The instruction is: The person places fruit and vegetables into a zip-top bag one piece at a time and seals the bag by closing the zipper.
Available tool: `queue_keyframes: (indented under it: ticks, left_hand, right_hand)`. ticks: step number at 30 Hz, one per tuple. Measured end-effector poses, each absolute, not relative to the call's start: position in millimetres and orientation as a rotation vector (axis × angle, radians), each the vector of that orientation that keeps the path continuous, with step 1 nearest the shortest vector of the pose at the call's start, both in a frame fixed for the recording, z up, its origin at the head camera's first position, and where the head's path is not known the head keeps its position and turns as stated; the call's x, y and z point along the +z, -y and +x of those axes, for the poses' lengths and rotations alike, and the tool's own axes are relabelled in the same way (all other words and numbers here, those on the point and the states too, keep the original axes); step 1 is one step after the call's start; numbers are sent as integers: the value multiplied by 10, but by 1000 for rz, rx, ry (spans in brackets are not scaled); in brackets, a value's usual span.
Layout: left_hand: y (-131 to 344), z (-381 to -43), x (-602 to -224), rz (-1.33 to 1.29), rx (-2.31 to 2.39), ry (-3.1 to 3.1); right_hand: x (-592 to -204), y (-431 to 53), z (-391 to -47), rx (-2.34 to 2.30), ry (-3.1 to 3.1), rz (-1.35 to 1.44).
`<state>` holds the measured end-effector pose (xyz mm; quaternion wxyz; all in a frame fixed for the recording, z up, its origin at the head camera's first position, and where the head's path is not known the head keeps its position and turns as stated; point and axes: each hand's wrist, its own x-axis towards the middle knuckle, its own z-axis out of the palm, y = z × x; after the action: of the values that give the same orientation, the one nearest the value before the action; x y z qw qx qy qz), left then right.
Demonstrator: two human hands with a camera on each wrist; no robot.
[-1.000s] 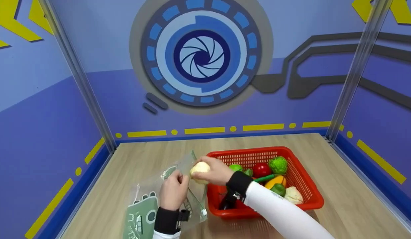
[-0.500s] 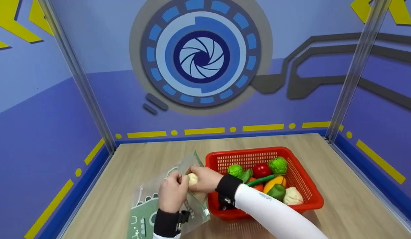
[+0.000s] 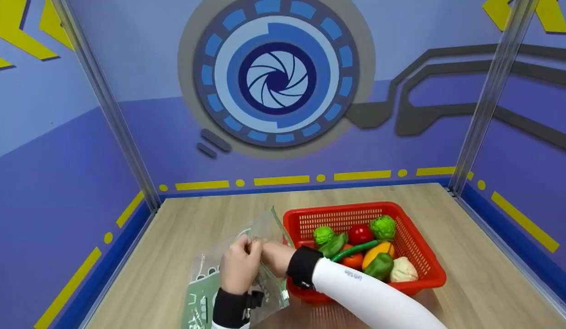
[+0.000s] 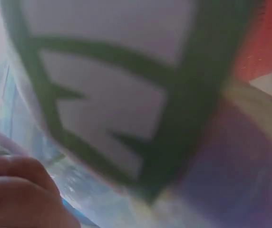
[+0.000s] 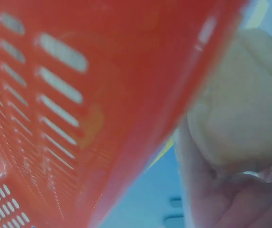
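With twelve o'clock at the back wall, the clear bag (image 3: 202, 299) lay furthest left, its body running towards eight o'clock from a mouth whose edge ran roughly twelve to six. It was thin, crinkled plastic with a flat green printed creature; a white slider (image 3: 285, 294) sat at the mouth's near end. The left hand (image 3: 239, 265), fingers curled, pinched the bag's edge near the mouth. Just beside it, at three o'clock, the right hand (image 3: 274, 258) reached into the mouth, pointing about ten o'clock.

The right hand grasped a pale ball (image 5: 245, 99), rounded and faintly lobed with a matt skin; the head view hid it, so whether it sat wholly inside the bag could not be told. No long axis showed on it.

At three o'clock from the right hand stood the red basket (image 3: 340, 211), glossy slotted plastic, holding a ridged green ball (image 3: 323, 236), a slender green pod (image 3: 355, 250), a smooth red globe (image 3: 360, 234) and a knobbly white lump (image 3: 404, 269).
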<state>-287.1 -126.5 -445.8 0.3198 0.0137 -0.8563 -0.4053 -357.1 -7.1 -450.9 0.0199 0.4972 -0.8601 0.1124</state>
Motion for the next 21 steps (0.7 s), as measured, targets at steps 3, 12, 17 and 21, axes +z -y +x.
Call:
queue_keyframes:
  ticks: [3,12,17,21]
  left_hand:
    - [1261,-2874,-4458,41,-1080,2248]
    - [1275,-2864,-4440,55,-1124,2253]
    - [1289,-2870,-4450,62,-1123,2256]
    - [1288,-2878,-4461,41,-1105,2253]
  right_hand:
    - [-4513,73,-3565,228,2659,1509]
    - [-4469,77,-3572,625,2823,1331]
    - [-4426,56,-3556,805,2856,1309]
    - [-4419,15,-3546,882,2829,1324]
